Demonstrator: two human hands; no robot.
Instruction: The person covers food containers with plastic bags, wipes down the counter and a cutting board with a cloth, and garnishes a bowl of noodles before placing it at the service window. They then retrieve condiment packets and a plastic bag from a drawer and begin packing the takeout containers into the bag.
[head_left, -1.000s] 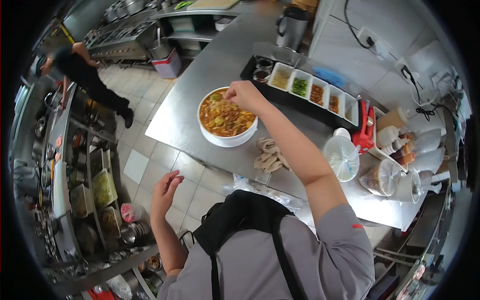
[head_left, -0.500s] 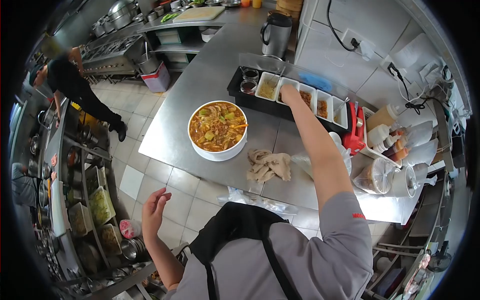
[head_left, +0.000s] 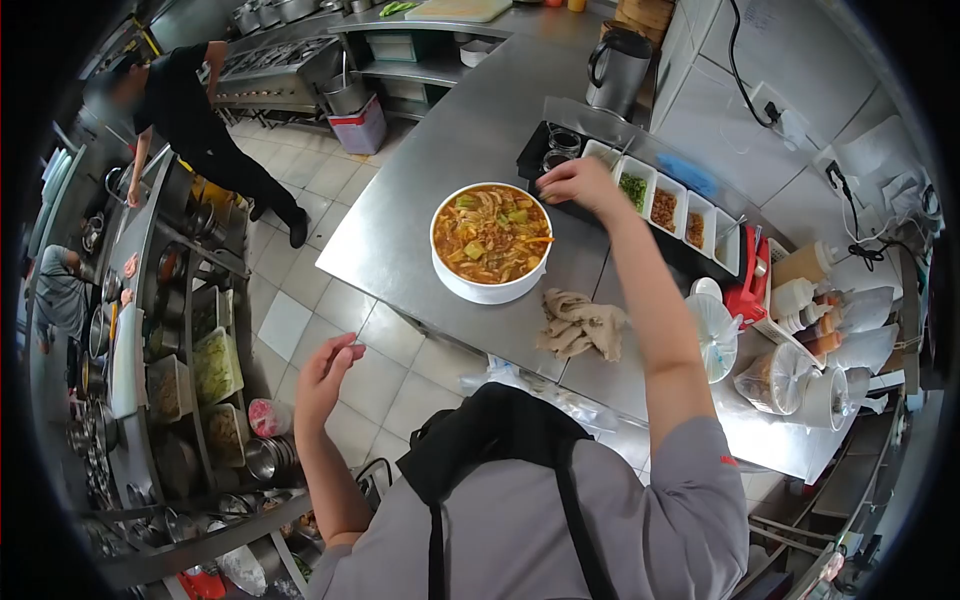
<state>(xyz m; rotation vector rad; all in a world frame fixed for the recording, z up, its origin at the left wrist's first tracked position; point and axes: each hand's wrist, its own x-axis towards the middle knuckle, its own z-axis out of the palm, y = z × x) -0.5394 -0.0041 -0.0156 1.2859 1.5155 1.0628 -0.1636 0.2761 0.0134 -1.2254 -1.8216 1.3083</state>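
Observation:
A large white bowl [head_left: 478, 291] of orange noodle soup stands on the steel counter [head_left: 400, 230]. My right hand [head_left: 580, 185] hovers at the bowl's far right rim, over the near edge of the black condiment tray [head_left: 532, 160]. Its fingers are pinched together; whatever they pinch is too small to see. The tray's white tubs [head_left: 664, 207] hold green herbs and brown toppings. My left hand [head_left: 325, 375] is raised over the tiled floor, away from the counter, with fingers loosely apart and nothing in it.
A crumpled beige cloth [head_left: 582, 325] lies just right of the bowl. A dark jug [head_left: 615, 68] stands at the back. Sauce bottles [head_left: 805, 285] and bagged tubs [head_left: 775, 378] crowd the right end. A person in black [head_left: 185, 105] works by racks of pans [head_left: 190, 370] on the left.
My right hand has come back from the condiment tubs toward the bowl's rim with fingers pinched. My left hand has risen slightly. The person in black has straightened up.

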